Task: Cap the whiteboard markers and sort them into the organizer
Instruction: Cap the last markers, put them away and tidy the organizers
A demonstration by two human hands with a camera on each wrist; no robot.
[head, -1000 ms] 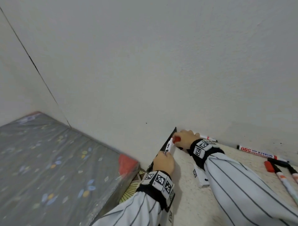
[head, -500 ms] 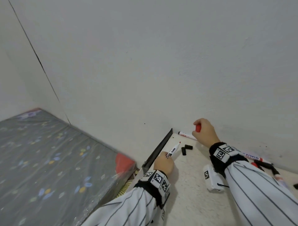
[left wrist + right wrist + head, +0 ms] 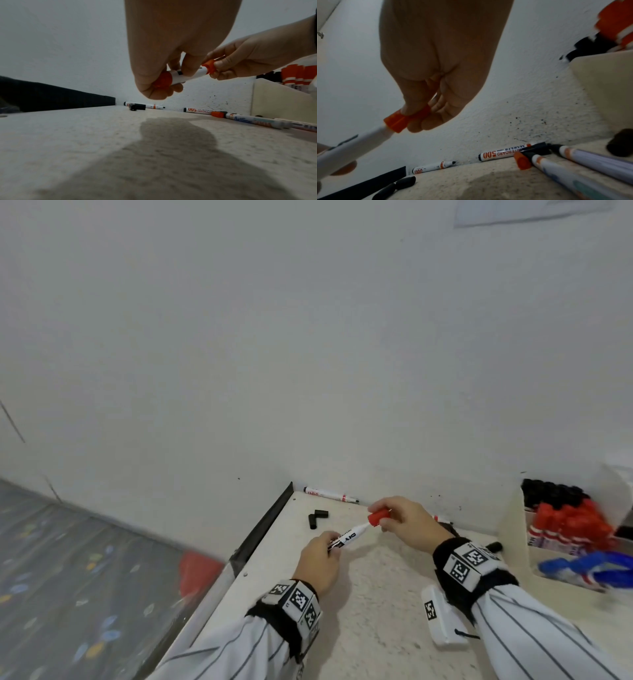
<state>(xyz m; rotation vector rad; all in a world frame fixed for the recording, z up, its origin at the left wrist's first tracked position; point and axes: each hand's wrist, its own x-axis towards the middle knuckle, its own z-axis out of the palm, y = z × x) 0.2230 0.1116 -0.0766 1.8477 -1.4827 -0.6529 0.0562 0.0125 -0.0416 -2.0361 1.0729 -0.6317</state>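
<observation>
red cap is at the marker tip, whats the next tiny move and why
Probably push the red cap straight down the marker until it seats. The right hand pinches the cap at the tip end while the left hand grips the barrel, and the two line up. Whether the cap is fully home cannot be told. Then it could go to the organizer.

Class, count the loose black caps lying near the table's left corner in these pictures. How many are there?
2. Both black caps lie touching in an L near the table's left corner, before the wall. More may hide behind the hands.
</observation>
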